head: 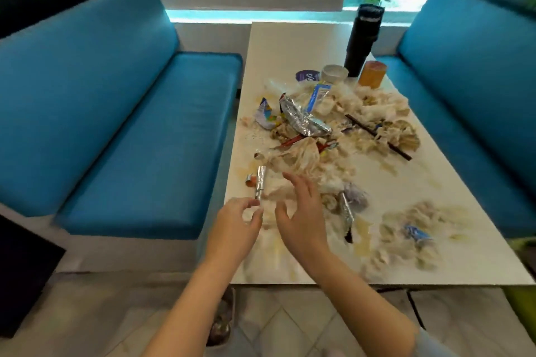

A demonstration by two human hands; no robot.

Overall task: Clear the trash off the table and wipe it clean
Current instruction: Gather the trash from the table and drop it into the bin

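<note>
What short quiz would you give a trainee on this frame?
1. True or false: the black tumbler stands upright at the far end of the table.
2. The orange cup is: A) beside the tumbler, B) at the near edge, C) on a bench.
3. Fill in: the long dark stick lies across crumpled ____.
Key: 1 true; 2 A; 3 tissue.
</note>
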